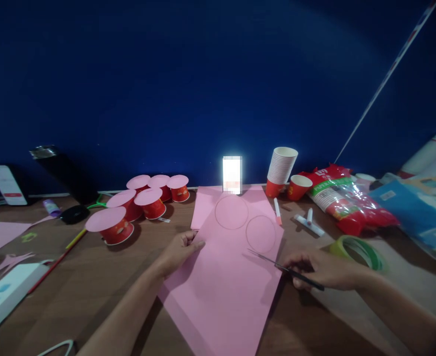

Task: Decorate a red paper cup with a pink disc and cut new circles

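A pink sheet of paper (221,277) with two drawn circles lies tilted in front of me. My left hand (180,252) pinches its left edge between thumb and fingers. In my right hand (310,267) is a pair of scissors (299,278) with dark handles. Their thin blades point left over the sheet, just below the smaller-looking right circle. More pink paper (195,210) shows beneath the sheet's far end.
Several red paper cups (116,232) topped with pink discs stand at left. Behind the right hand are a cup stack (281,165), a single cup (299,187), a red plastic bag (346,198) and green tape (359,249). A power strip (13,291) lies left; a lit phone (232,174) stands behind.
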The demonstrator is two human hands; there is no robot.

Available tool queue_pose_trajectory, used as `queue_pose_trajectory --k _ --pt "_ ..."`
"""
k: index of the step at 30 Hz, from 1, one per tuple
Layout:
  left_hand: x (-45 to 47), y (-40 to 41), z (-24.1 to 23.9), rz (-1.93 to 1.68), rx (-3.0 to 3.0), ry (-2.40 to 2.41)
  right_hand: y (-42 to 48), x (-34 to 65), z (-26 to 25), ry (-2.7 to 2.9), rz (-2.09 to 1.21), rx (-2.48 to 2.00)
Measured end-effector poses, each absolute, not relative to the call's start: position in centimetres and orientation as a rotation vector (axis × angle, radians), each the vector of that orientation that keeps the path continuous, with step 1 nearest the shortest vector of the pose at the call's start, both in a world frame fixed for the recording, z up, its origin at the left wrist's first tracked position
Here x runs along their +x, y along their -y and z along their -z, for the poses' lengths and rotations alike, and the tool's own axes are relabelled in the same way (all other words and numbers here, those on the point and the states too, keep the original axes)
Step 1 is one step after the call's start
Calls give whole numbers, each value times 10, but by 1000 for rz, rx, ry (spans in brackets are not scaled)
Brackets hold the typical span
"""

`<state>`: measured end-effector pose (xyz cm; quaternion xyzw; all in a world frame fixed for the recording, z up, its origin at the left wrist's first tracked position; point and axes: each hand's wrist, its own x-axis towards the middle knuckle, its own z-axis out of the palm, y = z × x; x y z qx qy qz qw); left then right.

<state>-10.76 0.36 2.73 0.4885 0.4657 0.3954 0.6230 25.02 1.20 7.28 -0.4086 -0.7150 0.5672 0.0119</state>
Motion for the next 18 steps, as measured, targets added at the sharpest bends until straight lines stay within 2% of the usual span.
queue_pose_trajectory --k 18 --pt "-108 -3 -25 -903 1106 -1068 -13 227 -62 2177 -1713 -1240"
